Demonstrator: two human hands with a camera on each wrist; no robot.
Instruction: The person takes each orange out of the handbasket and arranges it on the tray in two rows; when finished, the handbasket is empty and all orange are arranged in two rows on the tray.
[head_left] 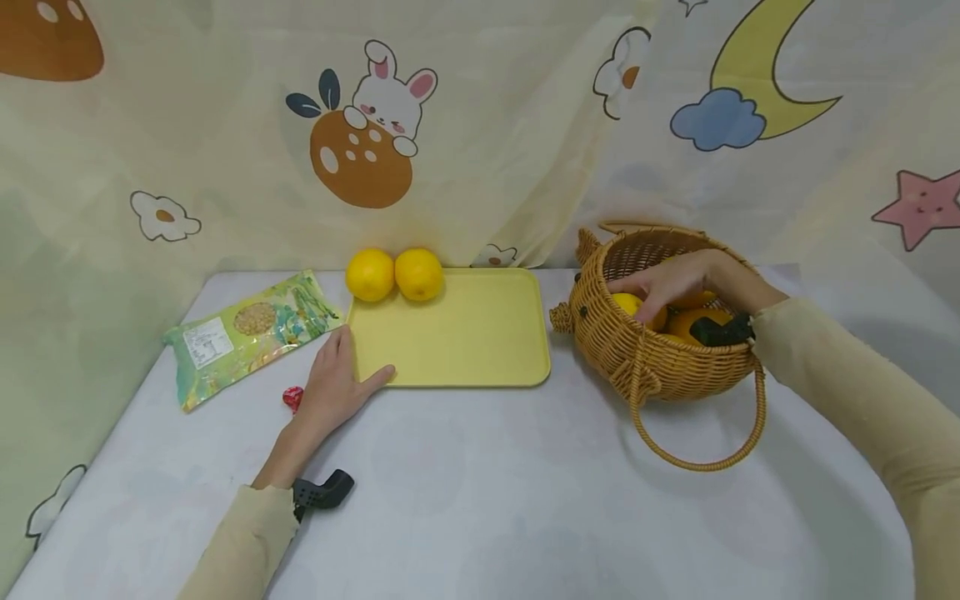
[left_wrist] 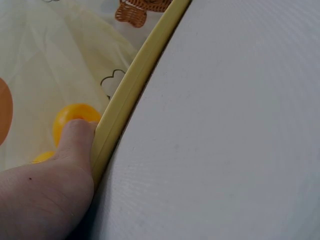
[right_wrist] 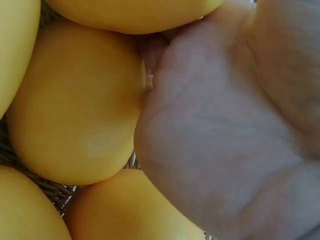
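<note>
My left hand (head_left: 334, 385) rests at the near left corner of a yellow tray (head_left: 480, 329), fingers straight along its left side and thumb over the front rim. Two yellow oranges (head_left: 418, 274) sit side by side at the tray's far left corner. My right hand (head_left: 678, 279) reaches into a pig-shaped wicker basket (head_left: 660, 367) and grips a yellow orange (head_left: 627, 303) between thumb and fingers; the fingertips are hidden. Other oranges (right_wrist: 75, 105) lie close to the palm in the right wrist view.
A green and yellow packet (head_left: 251, 337) lies left of the tray. Beside my left wrist is a small red-wrapped sweet (head_left: 293, 397), partly covered. The basket's handle (head_left: 701, 467) hangs over its front onto the white table (head_left: 480, 483). A printed curtain (head_left: 510, 125) hangs behind.
</note>
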